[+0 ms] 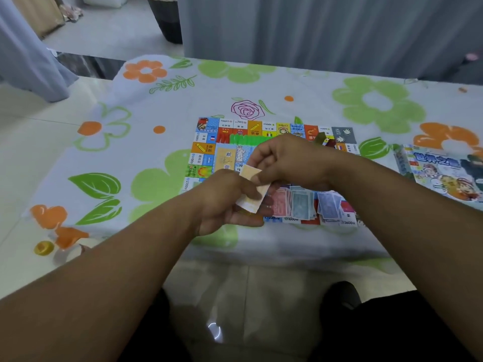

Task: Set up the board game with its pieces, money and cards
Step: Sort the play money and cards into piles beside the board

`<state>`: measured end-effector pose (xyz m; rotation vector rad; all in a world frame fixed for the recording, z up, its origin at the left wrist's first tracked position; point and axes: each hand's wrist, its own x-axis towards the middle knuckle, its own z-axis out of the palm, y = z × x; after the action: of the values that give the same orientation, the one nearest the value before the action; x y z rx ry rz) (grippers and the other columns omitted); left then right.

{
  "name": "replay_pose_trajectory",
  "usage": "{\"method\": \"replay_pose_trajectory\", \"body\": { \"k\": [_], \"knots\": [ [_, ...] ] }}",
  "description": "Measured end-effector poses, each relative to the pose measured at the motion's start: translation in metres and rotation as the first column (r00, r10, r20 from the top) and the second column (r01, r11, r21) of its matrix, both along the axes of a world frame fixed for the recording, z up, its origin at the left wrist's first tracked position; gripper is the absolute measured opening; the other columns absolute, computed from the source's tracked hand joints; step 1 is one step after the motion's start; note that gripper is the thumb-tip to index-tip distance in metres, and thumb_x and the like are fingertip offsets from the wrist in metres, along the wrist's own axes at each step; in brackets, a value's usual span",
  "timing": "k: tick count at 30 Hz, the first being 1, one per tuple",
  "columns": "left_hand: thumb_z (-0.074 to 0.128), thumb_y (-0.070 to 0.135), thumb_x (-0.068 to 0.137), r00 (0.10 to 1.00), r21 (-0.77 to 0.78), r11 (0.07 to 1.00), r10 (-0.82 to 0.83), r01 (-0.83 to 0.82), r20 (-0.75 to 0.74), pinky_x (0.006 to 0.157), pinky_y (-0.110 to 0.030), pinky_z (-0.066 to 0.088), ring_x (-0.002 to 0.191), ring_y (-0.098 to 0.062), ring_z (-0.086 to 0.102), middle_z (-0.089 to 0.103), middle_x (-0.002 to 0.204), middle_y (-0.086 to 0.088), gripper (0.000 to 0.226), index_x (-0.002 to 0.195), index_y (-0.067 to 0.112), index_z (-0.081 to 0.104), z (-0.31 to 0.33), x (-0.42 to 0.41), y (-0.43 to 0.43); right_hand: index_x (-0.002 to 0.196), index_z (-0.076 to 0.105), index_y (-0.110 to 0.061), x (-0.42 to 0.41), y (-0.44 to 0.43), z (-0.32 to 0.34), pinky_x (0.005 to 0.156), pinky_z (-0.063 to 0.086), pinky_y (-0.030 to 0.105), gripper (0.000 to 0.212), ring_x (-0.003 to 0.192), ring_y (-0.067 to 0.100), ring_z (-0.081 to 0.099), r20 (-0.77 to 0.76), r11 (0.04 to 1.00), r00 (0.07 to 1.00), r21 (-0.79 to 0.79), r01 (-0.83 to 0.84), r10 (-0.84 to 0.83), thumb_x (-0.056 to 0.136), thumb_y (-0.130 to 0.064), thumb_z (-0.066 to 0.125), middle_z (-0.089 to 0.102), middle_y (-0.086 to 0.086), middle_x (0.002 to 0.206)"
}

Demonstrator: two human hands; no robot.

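- My first worry is the beige notes [252, 189]. The left hand [230, 205] cradles the bundle, fingers curled beneath and thumb on top. The right hand [287, 160] pinches its upper end between thumb and fingertips. If that pinch peels off more than one sheet, I judge loose notes could flutter down.
- Just below, at about 5 o'clock on the board [206, 147], lie sorted money piles: the red pile [281, 202], the grey-blue pile [300, 203] and the blue pile [329, 205]. A dropped note or a dragging right wrist could mix them.
- At 1 o'clock on the board, just beyond the right knuckles, stand the small pieces [326, 141]. A careless lift could topple them.
- The bundle looks thin, pale beige with orange print, and slightly bent. It is too blurred for me to read a value. It is held over the board's middle, towards 6 o'clock.
- A beige card deck [226, 158] lies at 9 o'clock on the board.
- The game box [441, 173] sits well apart at 3 o'clock.
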<state>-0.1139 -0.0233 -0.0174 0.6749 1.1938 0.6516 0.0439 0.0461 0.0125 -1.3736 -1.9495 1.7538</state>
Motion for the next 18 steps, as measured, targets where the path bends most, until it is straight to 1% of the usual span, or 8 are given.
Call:
{"method": "replay_pose_trajectory", "body": {
  "k": [4,7,10,12,13,15,16,18],
  "knots": [
    [0.051,-0.005,0.087,0.998,0.026,0.999,0.039,-0.04,0.044,0.054,-0.03,0.057,0.08,-0.029,0.076,0.076,0.087,-0.014,0.022,0.095,0.006,0.067,-0.002,0.004,0.003,0.101,0.068,0.0,0.005,0.002,-0.001,0.063,0.059,0.026,0.02,0.066,0.021,0.069,-0.051,0.996,0.995,0.012,0.083,-0.083,0.083,0.008,0.073,0.071,0.014,0.078],
    [0.049,-0.006,0.087,0.998,0.02,0.999,0.048,-0.049,0.027,0.056,-0.032,0.058,0.073,-0.028,0.075,0.074,0.078,-0.011,0.023,0.1,0.006,0.063,-0.003,0.006,0.005,0.101,0.07,0.005,0.011,0.006,-0.005,0.071,0.061,0.028,0.019,0.072,0.025,0.072,-0.086,0.989,0.987,0.054,0.141,-0.136,0.084,0.011,0.071,0.071,0.016,0.08],
    [0.047,-0.005,0.087,0.998,-0.006,0.999,0.048,-0.048,0.043,0.059,-0.035,0.059,0.073,-0.03,0.075,0.073,0.078,-0.014,0.023,0.102,0.002,0.063,-0.004,0.009,0.005,0.1,0.072,0.007,0.014,0.004,-0.009,0.072,0.061,0.028,0.017,0.073,0.027,0.072,-0.098,0.983,0.985,0.108,0.149,-0.139,0.084,0.013,0.07,0.072,0.022,0.083],
    [0.044,-0.005,0.088,0.993,-0.023,0.996,0.083,-0.082,0.077,0.059,-0.037,0.06,0.077,-0.033,0.075,0.074,0.079,-0.016,0.025,0.105,-0.001,0.062,-0.004,0.01,0.006,0.098,0.074,0.005,0.015,0.002,-0.009,0.07,0.061,0.028,0.015,0.072,0.023,0.072,-0.067,0.978,0.99,0.163,0.132,-0.122,0.084,0.01,0.071,0.073,0.02,0.084],
    [0.042,-0.006,0.088,0.99,-0.022,0.994,0.105,-0.104,0.091,0.059,-0.036,0.06,0.078,-0.033,0.075,0.074,0.079,-0.017,0.027,0.107,-0.001,0.061,-0.005,0.01,0.006,0.097,0.076,0.002,0.014,0.002,-0.008,0.066,0.06,0.026,0.014,0.07,0.017,0.071,-0.029,0.973,0.994,0.204,0.107,-0.103,0.084,0.007,0.073,0.074,0.016,0.084],
    [0.041,-0.007,0.089,0.987,0.002,0.99,0.138,-0.138,0.087,0.056,-0.034,0.059,0.077,-0.03,0.075,0.074,0.078,-0.015,0.028,0.107,0.0,0.061,-0.006,0.012,0.007,0.095,0.078,-0.005,0.014,0.001,-0.006,0.055,0.051,0.018,0.012,0.059,0.001,0.064,0.039,0.956,0.996,0.284,0.068,-0.083,0.084,0.0,0.075,0.073,0.0,0.074],
    [0.041,-0.007,0.089,0.987,0.021,0.989,0.147,-0.149,0.071,0.055,-0.032,0.058,0.075,-0.028,0.075,0.074,0.077,-0.013,0.028,0.106,0.001,0.062,-0.006,0.013,0.008,0.095,0.078,-0.006,0.013,0.001,-0.006,0.051,0.047,0.016,0.012,0.054,-0.001,0.06,0.045,0.95,0.995,0.305,0.072,-0.09,0.085,-0.002,0.076,0.069,-0.006,0.067],
    [0.041,-0.007,0.089,0.987,0.057,0.986,0.155,-0.157,0.044,0.052,-0.029,0.056,0.072,-0.023,0.074,0.074,0.078,-0.012,0.03,0.106,0.003,0.063,-0.005,0.014,0.009,0.097,0.076,-0.006,0.013,0.0,-0.007,0.051,0.049,0.02,0.013,0.053,0.004,0.06,0.026,0.94,0.993,0.324,0.103,-0.117,0.085,-0.001,0.075,0.064,-0.005,0.062]
  ]
}}
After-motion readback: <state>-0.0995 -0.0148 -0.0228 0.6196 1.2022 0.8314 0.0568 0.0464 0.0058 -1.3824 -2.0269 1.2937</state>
